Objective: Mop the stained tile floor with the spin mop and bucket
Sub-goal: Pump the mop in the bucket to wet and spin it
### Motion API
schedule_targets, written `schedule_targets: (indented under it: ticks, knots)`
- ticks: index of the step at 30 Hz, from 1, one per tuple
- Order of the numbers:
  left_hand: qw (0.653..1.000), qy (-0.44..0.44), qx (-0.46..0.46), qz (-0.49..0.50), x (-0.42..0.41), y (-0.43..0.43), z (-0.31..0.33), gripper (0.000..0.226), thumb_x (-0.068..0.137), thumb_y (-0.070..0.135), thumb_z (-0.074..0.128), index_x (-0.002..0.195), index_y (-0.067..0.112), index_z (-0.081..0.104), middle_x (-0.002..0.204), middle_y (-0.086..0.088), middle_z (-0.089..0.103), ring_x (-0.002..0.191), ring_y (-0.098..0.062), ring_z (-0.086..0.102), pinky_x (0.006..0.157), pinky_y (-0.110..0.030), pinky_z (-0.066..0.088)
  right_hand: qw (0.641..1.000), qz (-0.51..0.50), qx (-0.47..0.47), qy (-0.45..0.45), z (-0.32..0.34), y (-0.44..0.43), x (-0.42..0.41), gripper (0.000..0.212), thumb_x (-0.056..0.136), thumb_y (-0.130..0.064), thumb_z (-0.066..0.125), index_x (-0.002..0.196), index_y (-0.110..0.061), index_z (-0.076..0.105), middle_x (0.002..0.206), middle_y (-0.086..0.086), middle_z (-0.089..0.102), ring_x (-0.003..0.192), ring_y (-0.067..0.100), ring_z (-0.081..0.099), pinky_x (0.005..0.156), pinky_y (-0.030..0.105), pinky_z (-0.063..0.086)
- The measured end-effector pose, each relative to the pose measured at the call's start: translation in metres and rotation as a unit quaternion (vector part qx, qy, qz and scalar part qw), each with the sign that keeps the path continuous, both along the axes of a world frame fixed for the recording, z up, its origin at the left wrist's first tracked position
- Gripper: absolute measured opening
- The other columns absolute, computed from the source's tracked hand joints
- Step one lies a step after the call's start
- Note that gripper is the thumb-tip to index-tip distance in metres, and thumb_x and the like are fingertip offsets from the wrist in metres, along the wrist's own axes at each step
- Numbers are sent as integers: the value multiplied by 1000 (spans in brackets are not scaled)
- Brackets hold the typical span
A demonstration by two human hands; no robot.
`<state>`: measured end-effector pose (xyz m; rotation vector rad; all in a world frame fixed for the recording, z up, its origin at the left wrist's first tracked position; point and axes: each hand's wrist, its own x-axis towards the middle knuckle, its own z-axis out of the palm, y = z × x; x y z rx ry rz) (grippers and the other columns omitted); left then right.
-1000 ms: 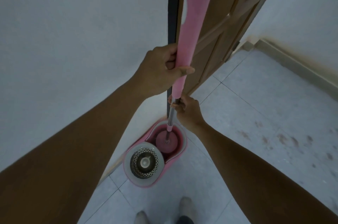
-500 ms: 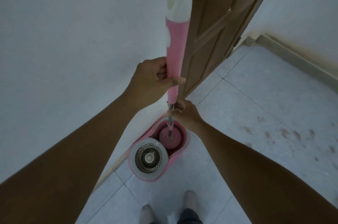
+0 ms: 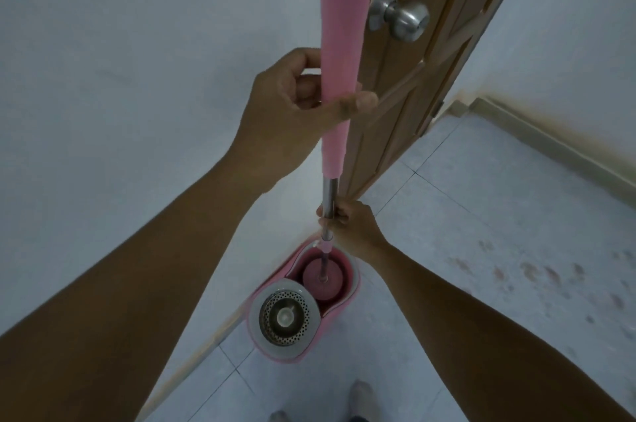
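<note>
A: What sat closest to the camera?

B: Two feet (image 3: 358,399) at the bottom edge, on the pale tile floor (image 3: 395,370). Both bare forearms ran up from the lower corners toward the mop.

A: And the grips?

B: The left hand (image 3: 296,101) was wrapped around the pink handle (image 3: 339,53) of the mop, fingers curled behind it and the thumb pressed across its front, so that grip was clamped on the handle. The right hand (image 3: 351,228) was lower down, closed around the thin metal pole (image 3: 329,194) just below where the pink sleeve ended.

A: Where was the mop standing?

B: Nearly upright. Below the right grip the pole ran straight down into the bucket (image 3: 306,304), and the round pink mop head (image 3: 323,278) sat inside the open half of it.

A: What about the bucket itself?

B: Pink, on the floor under both grips, close against the white wall (image 3: 120,77) on the left. Its nearer half held a perforated metal spin basket (image 3: 284,316) in a grey ring; the mop head was in the farther half.

A: Anything past the grips?

B: A brown wooden door (image 3: 430,77) stood just behind the handle, with a round metal knob (image 3: 401,20) to the right of the upper grip. Off to the right of the lower grip, well apart from the bucket, brownish stains (image 3: 537,273) dotted the tiles. A beige skirting strip (image 3: 550,142) ran along the far wall.
</note>
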<state>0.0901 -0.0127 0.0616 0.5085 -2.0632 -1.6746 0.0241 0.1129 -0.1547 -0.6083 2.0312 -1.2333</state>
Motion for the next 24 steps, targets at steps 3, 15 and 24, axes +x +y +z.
schedule_targets:
  ticks: [3,15,24]
  knots:
    - [994,-33,31,-104,9,-7,1,44,84,14,71,126,10,57,114,-2,72,102,-13,71,84,-22,56,1000,6,-6,24,12,6,4,15,89,-3,63,103,-7,69,97,8,73,87,19,71,70,13,56]
    - [988,5,-57,-141,25,6,48,44,92,5,62,135,2,51,117,0,67,107,-6,67,89,-17,52,998,12,-16,62,79,8,8,17,90,-2,60,103,-10,68,98,4,71,84,12,67,64,10,49]
    - [988,-10,-105,-110,47,25,75,42,86,11,69,127,6,60,108,6,69,90,4,69,84,-9,51,998,19,-1,58,113,32,29,26,93,0,50,114,-8,64,108,3,67,97,12,63,72,7,46]
